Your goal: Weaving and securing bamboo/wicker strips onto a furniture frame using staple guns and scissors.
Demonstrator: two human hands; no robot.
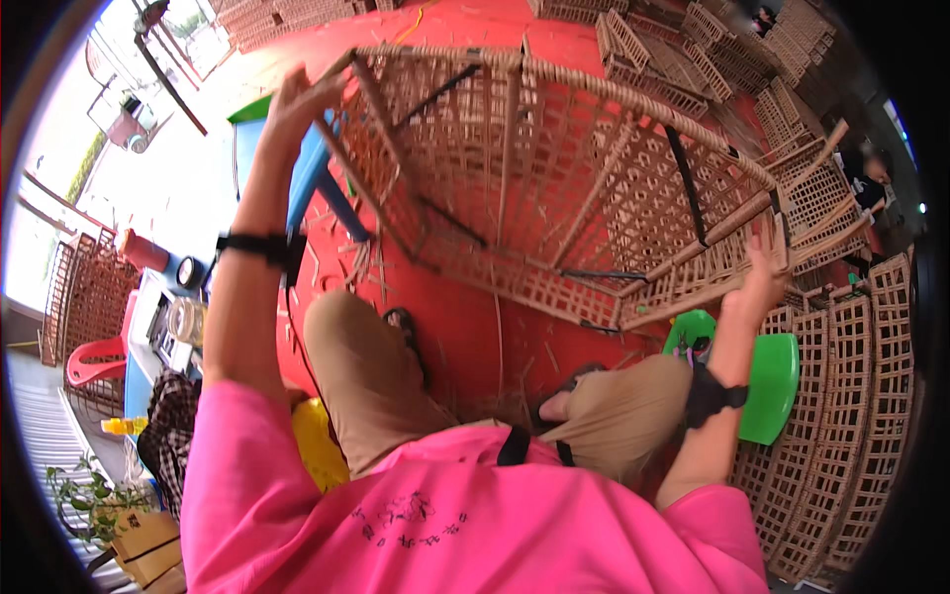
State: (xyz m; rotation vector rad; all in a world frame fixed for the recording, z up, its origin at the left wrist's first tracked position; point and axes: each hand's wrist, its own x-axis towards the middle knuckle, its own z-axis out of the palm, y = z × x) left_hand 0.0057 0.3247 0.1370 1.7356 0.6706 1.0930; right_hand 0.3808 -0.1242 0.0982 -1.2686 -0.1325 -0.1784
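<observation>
A large, long woven basket with an open lattice weave, a bound rim and dark ties is held up in front of me, tilted over the red floor. My left hand is closed on its left end, near the upper corner. On the opposite end, my right hand grips the short side wall. Parts of the fingers of both hands are hidden by the basket's edges. The basket spans the space above and beyond my knees.
A blue stool stands behind the basket's left end. By my right arm is a green stool. Stacked woven baskets line the right side. A glass jar stands on the left, near a red chair. Scraps litter the red floor.
</observation>
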